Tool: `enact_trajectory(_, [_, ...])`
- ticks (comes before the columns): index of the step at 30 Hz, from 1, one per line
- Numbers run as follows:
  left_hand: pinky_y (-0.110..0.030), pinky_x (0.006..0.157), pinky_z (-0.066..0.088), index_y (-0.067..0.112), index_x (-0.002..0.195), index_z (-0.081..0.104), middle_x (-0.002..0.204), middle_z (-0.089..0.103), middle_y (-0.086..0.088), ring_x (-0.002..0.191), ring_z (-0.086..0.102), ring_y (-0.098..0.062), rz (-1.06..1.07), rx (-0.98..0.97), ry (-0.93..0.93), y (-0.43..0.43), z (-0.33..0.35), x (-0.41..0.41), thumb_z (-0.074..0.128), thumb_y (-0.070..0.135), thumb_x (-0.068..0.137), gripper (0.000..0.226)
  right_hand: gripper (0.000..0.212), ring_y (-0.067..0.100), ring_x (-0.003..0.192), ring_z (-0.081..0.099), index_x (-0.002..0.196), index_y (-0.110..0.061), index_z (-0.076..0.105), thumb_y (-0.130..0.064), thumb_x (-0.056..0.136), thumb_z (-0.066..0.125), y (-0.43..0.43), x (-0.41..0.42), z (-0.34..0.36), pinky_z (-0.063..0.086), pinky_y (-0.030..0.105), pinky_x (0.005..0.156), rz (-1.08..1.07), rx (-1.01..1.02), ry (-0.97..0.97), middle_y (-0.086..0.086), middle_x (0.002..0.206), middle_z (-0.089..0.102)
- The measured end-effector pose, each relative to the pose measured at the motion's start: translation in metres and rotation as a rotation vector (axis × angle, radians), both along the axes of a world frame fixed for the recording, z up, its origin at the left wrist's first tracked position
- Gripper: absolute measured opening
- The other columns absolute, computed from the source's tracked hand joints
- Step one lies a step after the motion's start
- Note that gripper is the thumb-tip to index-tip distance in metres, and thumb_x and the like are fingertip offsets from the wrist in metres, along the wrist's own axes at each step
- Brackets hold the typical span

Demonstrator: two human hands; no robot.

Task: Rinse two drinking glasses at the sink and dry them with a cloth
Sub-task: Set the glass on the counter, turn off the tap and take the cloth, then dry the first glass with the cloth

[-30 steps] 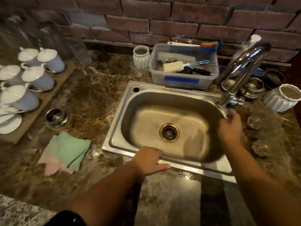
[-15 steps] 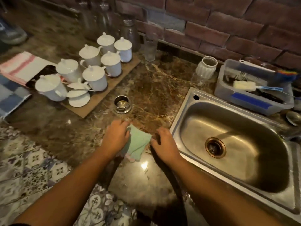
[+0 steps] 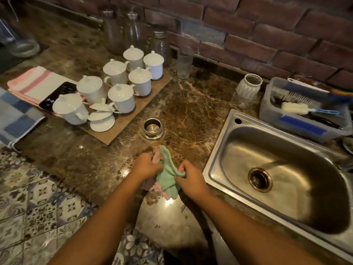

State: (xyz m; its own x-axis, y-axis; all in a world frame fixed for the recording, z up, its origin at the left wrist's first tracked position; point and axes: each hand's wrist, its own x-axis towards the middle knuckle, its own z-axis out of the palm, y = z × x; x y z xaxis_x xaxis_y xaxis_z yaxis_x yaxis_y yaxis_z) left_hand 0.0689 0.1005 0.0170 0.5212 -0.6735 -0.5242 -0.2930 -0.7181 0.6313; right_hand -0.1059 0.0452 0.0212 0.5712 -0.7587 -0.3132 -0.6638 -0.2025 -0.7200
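A green and pink cloth (image 3: 166,176) hangs bunched between both hands, lifted just above the marble counter left of the sink (image 3: 225,150). My left hand (image 3: 146,165) grips its upper left part. My right hand (image 3: 188,176) pinches a fold on its right side. One tall clear drinking glass (image 3: 183,64) stands far back against the brick wall, well away from my hands. A second small clear glass (image 3: 240,99) stands in front of a white ribbed pot, near the sink's back left corner. The steel sink basin holds nothing; the tap is out of view.
A wooden board (image 3: 133,115) with several white lidded cups lies at the left. A small steel bowl (image 3: 152,129) sits just beyond my hands. A grey tub of brushes (image 3: 298,121) stands behind the sink. Glass bottles (image 3: 133,33) line the wall. Folded towels (image 3: 32,81) lie far left.
My hands left the sink rim and tap, came to the cloth on the counter, and have now lifted and bunched it. The view swung left.
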Motion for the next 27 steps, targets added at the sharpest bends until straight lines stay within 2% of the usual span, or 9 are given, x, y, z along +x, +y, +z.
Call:
enact_trajectory(2, [-0.030,0.056,0.047,0.016,0.077,0.067,0.072,0.067,-0.001,0.074,0.065,-0.025,-0.014,-0.093,0.066,0.001,0.020,-0.006,0.073,0.021,0.076,0.008,0.025,0.013,0.071,0.053,0.083,-0.019,0.049,-0.007,0.081,0.070,-0.003,-0.016,0.015,0.044,0.023,0.060,-0.123,0.145,-0.147,-0.001,0.080,0.056])
enact_trajectory(6, [-0.054,0.083,0.058,0.013,0.098,0.073,0.100,0.076,-0.018,0.093,0.072,-0.037,-0.050,-0.281,0.258,-0.009,0.071,-0.038,0.072,0.031,0.062,0.040,0.030,0.032,0.100,0.067,0.116,-0.007,0.060,0.004,0.088,0.063,-0.018,-0.062,0.051,0.057,0.049,0.088,-0.522,0.697,-0.638,0.018,0.110,0.067])
enact_trajectory(10, [-0.032,0.073,0.061,0.021,0.107,0.071,0.101,0.080,-0.002,0.095,0.075,-0.024,-0.173,-0.387,0.514,-0.037,0.119,-0.100,0.072,0.022,0.070,0.037,0.049,0.043,0.128,0.053,0.135,0.003,0.054,-0.007,0.087,0.056,-0.026,-0.131,0.075,0.036,0.057,0.112,-0.654,1.099,-1.089,0.031,0.136,0.057])
enact_trajectory(12, [-0.038,0.084,0.061,0.017,0.116,0.067,0.109,0.077,-0.009,0.100,0.074,-0.027,-0.245,-0.404,0.611,-0.051,0.139,-0.142,0.070,0.017,0.074,0.042,0.047,0.042,0.122,0.060,0.127,0.006,0.062,-0.018,0.087,0.060,-0.027,-0.167,0.084,0.045,0.055,0.105,-0.649,1.188,-1.251,0.031,0.129,0.063])
enact_trajectory(14, [-0.034,0.081,0.061,0.018,0.112,0.067,0.104,0.077,-0.007,0.093,0.074,-0.022,-0.320,-0.440,0.633,-0.065,0.155,-0.187,0.069,0.013,0.077,0.035,0.042,0.041,0.108,0.069,0.110,0.006,0.073,-0.027,0.086,0.063,-0.026,-0.201,0.093,0.055,0.054,0.092,-0.570,1.222,-1.387,0.029,0.114,0.071])
enact_trajectory(18, [-0.026,0.075,0.061,0.023,0.106,0.068,0.093,0.079,0.003,0.087,0.075,-0.015,-0.447,-0.443,0.690,-0.087,0.175,-0.279,0.063,-0.002,0.090,0.030,0.065,0.037,0.104,0.072,0.117,-0.001,0.073,-0.055,0.083,0.061,-0.027,-0.263,0.098,0.059,0.052,0.086,-0.688,1.082,-1.509,0.023,0.119,0.071])
enact_trajectory(21, [-0.035,0.083,0.060,0.017,0.115,0.067,0.109,0.076,-0.010,0.098,0.073,-0.025,-0.530,-0.388,0.629,-0.099,0.178,-0.337,0.062,-0.004,0.089,0.033,0.080,0.036,0.116,0.064,0.134,-0.007,0.062,-0.064,0.078,0.063,-0.025,-0.317,0.103,0.047,0.051,0.104,-0.821,0.968,-1.577,0.020,0.132,0.065])
enact_trajectory(24, [-0.041,0.087,0.058,0.010,0.118,0.063,0.115,0.072,-0.017,0.102,0.071,-0.031,-0.573,-0.320,0.539,-0.108,0.172,-0.384,0.063,-0.002,0.088,0.032,0.095,0.042,0.131,0.049,0.141,0.000,0.051,-0.055,0.069,0.080,-0.021,-0.378,0.108,0.031,0.056,0.112,-0.753,0.995,-1.581,0.029,0.145,0.050])
enact_trajectory(27, [-0.043,0.086,0.058,0.018,0.122,0.054,0.114,0.066,-0.011,0.102,0.068,-0.025,-0.652,-0.234,0.406,-0.119,0.167,-0.429,0.070,0.008,0.086,0.040,0.087,0.043,0.134,0.046,0.142,0.002,0.049,-0.030,0.069,0.083,-0.018,-0.431,0.111,0.028,0.056,0.116,-0.791,1.074,-1.492,0.031,0.144,0.050])
